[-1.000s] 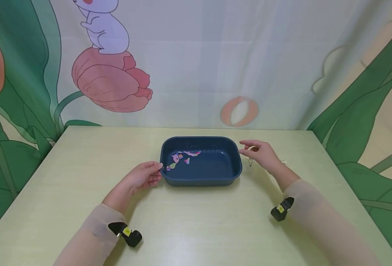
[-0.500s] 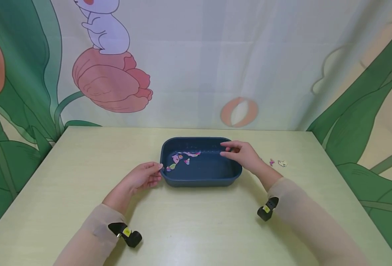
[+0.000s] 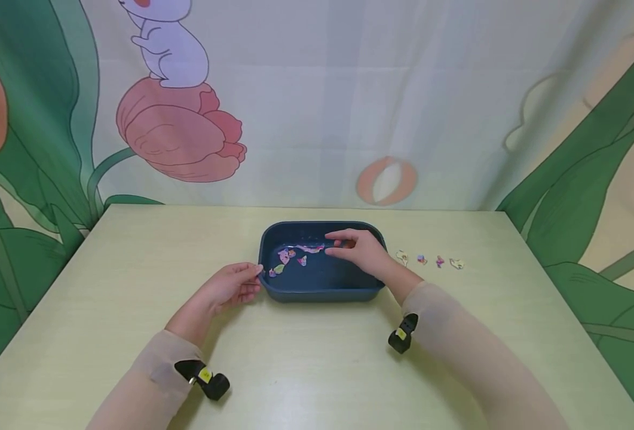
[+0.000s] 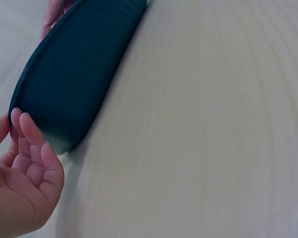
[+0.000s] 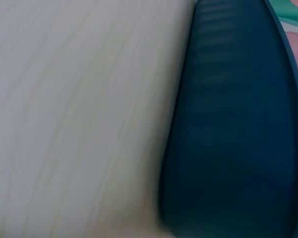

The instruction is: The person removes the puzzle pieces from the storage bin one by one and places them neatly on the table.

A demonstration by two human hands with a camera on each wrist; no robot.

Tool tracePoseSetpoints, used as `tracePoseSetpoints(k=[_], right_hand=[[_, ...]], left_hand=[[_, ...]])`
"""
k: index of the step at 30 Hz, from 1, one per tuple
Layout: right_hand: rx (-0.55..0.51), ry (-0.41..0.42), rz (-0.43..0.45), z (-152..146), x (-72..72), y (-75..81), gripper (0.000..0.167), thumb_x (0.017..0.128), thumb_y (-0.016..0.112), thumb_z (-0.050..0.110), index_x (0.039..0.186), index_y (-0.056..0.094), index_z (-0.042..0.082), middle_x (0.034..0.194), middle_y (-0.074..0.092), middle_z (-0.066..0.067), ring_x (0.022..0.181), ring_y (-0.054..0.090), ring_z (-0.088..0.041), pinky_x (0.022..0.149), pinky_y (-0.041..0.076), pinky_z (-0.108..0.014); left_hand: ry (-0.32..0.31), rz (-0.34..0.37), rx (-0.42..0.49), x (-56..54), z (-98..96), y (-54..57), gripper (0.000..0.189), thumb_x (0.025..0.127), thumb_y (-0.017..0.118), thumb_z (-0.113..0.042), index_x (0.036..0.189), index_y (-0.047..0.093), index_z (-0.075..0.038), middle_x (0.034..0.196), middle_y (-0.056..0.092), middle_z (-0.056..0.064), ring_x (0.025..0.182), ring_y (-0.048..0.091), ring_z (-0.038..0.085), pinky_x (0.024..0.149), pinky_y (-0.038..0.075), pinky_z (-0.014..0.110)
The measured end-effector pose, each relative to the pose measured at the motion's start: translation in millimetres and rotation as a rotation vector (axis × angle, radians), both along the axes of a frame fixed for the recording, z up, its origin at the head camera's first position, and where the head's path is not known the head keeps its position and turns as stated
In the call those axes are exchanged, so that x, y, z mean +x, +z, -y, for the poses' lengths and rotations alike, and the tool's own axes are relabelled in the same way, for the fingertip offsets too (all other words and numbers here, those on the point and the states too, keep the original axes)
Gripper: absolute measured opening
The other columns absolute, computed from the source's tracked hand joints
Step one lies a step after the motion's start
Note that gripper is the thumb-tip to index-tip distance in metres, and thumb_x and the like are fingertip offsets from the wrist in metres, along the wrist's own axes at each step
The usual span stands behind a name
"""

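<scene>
A dark blue rectangular plastic bin (image 3: 317,294) stands on the table, and my left hand (image 3: 234,283) pinches its left rim between thumb and fingers. The left wrist view shows that hand (image 4: 27,173) with its fingers against the end of the bin (image 4: 74,74). My right hand (image 3: 367,254) hovers over the bin's right half, thumb and forefinger apart, nothing visible between them. Small colourful sticker-like cutouts lie in the left half, among them a pink one (image 3: 284,256), a green one (image 3: 279,269) and a long strip (image 3: 312,248). The right wrist view shows only the bin's side (image 5: 233,124).
Several similar cutouts lie in a row on the table right of the bin, including a pale one (image 3: 402,258) and a pink one (image 3: 440,261). A printed curtain (image 3: 306,107) hangs behind the light wooden table (image 3: 317,370).
My right hand has moved left from beside the bin to above its inside, uncovering the row of cutouts on the table. The left hand and the bin have stayed put.
</scene>
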State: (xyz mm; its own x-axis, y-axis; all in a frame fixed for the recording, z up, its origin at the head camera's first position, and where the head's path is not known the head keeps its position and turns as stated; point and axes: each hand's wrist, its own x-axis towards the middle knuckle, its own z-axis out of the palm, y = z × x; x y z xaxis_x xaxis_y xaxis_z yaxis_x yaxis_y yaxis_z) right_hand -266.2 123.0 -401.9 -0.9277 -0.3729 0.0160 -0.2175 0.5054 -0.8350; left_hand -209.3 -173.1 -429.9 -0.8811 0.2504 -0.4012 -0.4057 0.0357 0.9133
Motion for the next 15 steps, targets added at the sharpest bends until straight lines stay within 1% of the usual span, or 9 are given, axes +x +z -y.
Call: tracePoseSetpoints(k=[7,11,15], right_hand=[[-0.004,0.024,0.034,28.5,-6.0,-5.6,0.041,0.082,0.073,0.024,0.118,0.064,0.007,0.089,0.059,-0.003,0.072,0.050,-0.021,0.060,0.040,-0.027],[-0.017,0.037,0.049,36.4,-8.7,-11.0,0.039,0.082,0.073,0.022,0.117,0.064,0.005,0.087,0.059,-0.004,0.074,0.051,-0.019,0.063,0.042,-0.025],[0.013,0.054,0.040,42.1,-11.7,-16.3,0.038,0.081,0.074,0.019,0.114,0.065,0.003,0.086,0.060,-0.004,0.072,0.051,-0.018,0.062,0.041,-0.024]], left_hand=[[-0.002,0.005,-0.004,1.1,0.2,0.7,0.024,0.095,0.055,-0.027,0.095,0.056,-0.004,0.077,0.059,0.002,0.070,0.057,0.013,0.068,0.050,0.026],[-0.007,0.010,-0.023,0.9,-0.7,2.1,0.025,0.095,0.054,-0.027,0.097,0.056,-0.002,0.078,0.060,0.003,0.070,0.057,0.013,0.067,0.050,0.026],[0.008,0.019,-0.041,0.8,0.6,2.8,0.026,0.095,0.055,-0.029,0.098,0.057,-0.003,0.078,0.059,0.002,0.072,0.057,0.014,0.068,0.050,0.026]])
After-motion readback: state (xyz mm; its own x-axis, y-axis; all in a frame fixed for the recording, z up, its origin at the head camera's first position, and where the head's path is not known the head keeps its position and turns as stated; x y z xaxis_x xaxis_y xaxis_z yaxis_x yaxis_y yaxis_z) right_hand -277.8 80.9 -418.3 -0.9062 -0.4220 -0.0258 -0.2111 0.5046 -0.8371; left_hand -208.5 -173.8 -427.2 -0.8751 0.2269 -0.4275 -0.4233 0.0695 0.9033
